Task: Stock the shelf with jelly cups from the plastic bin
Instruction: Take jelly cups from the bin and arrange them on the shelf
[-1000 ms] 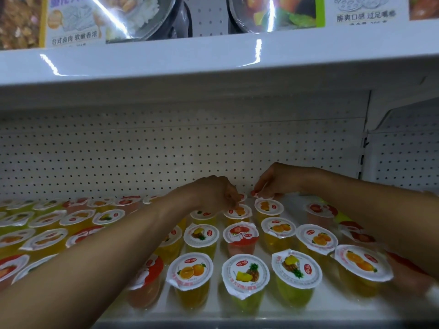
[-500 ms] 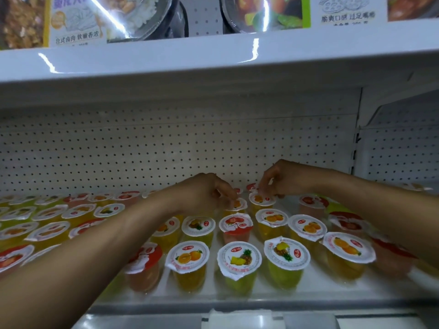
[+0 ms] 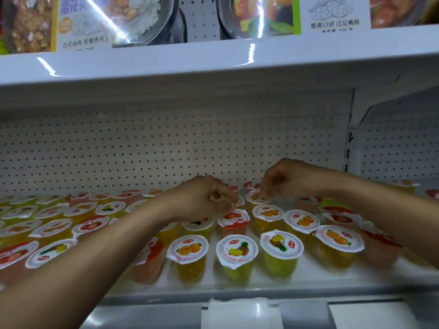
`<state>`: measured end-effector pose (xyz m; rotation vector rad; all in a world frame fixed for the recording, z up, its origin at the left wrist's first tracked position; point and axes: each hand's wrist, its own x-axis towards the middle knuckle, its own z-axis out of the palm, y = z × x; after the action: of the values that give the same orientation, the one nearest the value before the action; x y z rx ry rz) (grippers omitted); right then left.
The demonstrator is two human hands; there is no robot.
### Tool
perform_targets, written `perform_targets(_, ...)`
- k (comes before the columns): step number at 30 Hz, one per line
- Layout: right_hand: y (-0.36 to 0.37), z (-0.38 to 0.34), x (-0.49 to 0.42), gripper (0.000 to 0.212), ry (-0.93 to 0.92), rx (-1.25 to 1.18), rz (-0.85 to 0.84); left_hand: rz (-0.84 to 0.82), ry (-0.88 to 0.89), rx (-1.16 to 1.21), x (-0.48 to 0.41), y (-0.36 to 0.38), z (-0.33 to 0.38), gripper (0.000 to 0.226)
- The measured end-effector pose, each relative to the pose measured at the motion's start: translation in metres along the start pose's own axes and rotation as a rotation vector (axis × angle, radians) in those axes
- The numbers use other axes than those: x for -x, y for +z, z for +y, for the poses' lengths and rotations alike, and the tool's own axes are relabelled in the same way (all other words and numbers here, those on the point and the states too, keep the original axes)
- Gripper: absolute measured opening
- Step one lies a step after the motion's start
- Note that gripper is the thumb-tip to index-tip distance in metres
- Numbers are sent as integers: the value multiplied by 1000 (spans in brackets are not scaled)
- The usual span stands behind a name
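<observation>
Hands barely shifted vs a sec ago, both still over the back rows. R hand [image 3: 285, 180] pinches lid rim of orange jelly cup [image 3: 255, 198]. L hand [image 3: 205, 198] has fingers curled by a half-hidden cup [image 3: 241, 201]; can't tell if it's gripping. Other jelly cups [image 3: 237, 250] stand in rows on shelf [image 3: 308, 274], pegboard [image 3: 142, 150] behind.

— What sat on the upper shelf [image 3: 213, 60]?
— Ready-meal packs: a rice tray [image 3: 118, 20] toward its left end, a vegetable tray [image 3: 259, 17] further right.
— Behind?
— White pegboard [image 3: 142, 150]. A paper tag [image 3: 237, 313] showed lowest.
</observation>
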<state>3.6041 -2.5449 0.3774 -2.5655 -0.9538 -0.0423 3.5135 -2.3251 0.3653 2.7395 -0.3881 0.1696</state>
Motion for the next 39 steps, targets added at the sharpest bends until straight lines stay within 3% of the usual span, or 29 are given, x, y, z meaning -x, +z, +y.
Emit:
perform_targets(5, -1, -10, 20, 21, -19, 34, -143, -2, -2, 1, 8, 7, 6, 20)
perform_targets(13, 3, -12, 30, 17, 12, 68, -96, 2, -3, -101, 13, 9, 15, 22)
perform_targets(16, 6, -11, 34, 17, 11, 87, -76, 38, 4, -257, 18, 7, 21, 32)
perform_targets(21, 7, -8, 49, 18, -45, 37, 60, 300, 134, -341, 43, 12, 45, 34)
perform_targets(25, 4, -12, 75, 16, -92, -30, 173, 341, 153, -332, 64, 30, 65, 49)
perform_targets(30, 2, -14, 116, 15, -132, -66, 269, 469, 151, -272, 91, 64, 79, 51)
perform_targets(39, 23, 2, 166, 23, -149, 158, 458, 534, 135, -294, 94, 102, 101, 55)
